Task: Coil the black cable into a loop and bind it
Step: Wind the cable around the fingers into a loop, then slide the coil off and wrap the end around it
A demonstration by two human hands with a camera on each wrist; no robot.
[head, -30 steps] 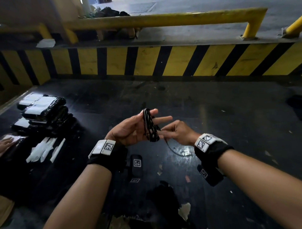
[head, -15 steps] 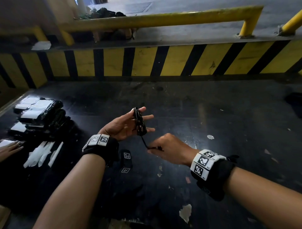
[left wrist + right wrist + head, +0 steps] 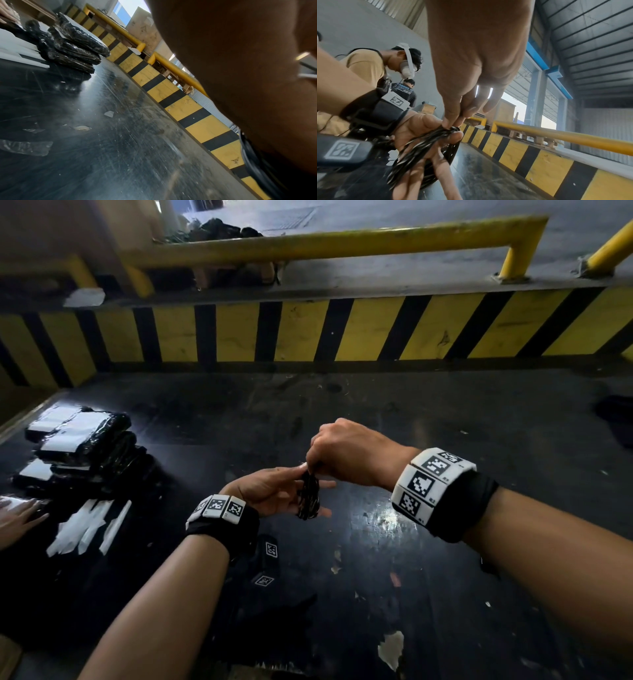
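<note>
The black cable (image 3: 309, 497) is wound into a tight coil around my left hand (image 3: 270, 491), which is palm up with the fingers spread and the thumb hooked at the coil's top. Above it, my right hand (image 3: 346, 453) pinches the cable at the top of the coil with thumb and forefinger. The right wrist view shows this pinch (image 3: 452, 125), with the glossy strands of the cable (image 3: 419, 150) crossing the left palm (image 3: 419, 127). In the left wrist view only an edge of the cable (image 3: 254, 162) shows beside the hand. No loose tail is visible.
Both hands hover over a scuffed black floor (image 3: 445, 412). Wrapped black bundles (image 3: 78, 440) and white strips (image 3: 85, 529) lie at the left, near another person's hand (image 3: 17, 518). A yellow-black striped curb (image 3: 342, 333) and a yellow rail (image 3: 342, 241) bound the far side.
My right hand rose from below and right of the coil, where it pulled the tail, to the coil's top. The hanging tail is gone from view. My left hand stayed under the coil.
</note>
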